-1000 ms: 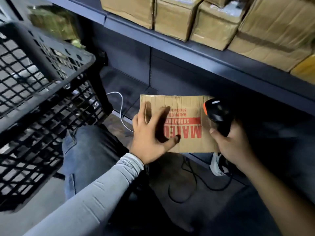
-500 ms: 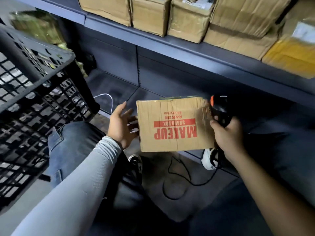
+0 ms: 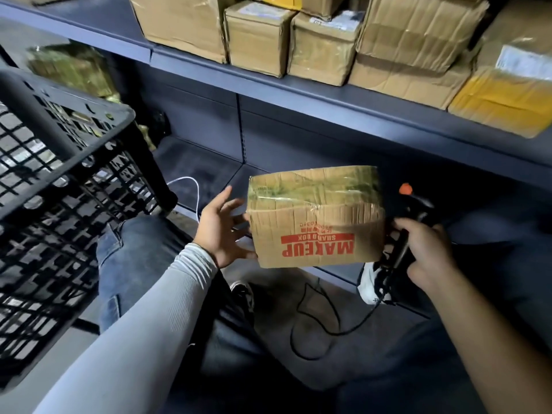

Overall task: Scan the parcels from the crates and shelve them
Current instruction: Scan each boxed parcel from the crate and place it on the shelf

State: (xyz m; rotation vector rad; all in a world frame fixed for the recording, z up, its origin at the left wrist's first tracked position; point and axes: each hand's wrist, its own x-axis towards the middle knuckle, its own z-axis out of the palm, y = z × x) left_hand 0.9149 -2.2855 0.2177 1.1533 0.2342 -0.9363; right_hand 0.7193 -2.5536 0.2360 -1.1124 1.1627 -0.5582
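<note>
Dim shelving point(image 3: 298, 94), left hand point(image 3: 219, 234) spread against parcel point(image 3: 316, 219), right hand point(image 3: 424, 249) gripping scanner point(image 3: 401, 252)

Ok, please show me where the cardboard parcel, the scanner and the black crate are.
cardboard parcel point(image 3: 316, 234), head view, front face above the red print
scanner point(image 3: 401, 249), head view, black handle
black crate point(image 3: 59, 162), head view, top rim

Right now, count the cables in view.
2. A white cable lies on the bottom shelf behind the left hand; a black cable loops over the floor up to the scanner. Others may be hidden.
</note>
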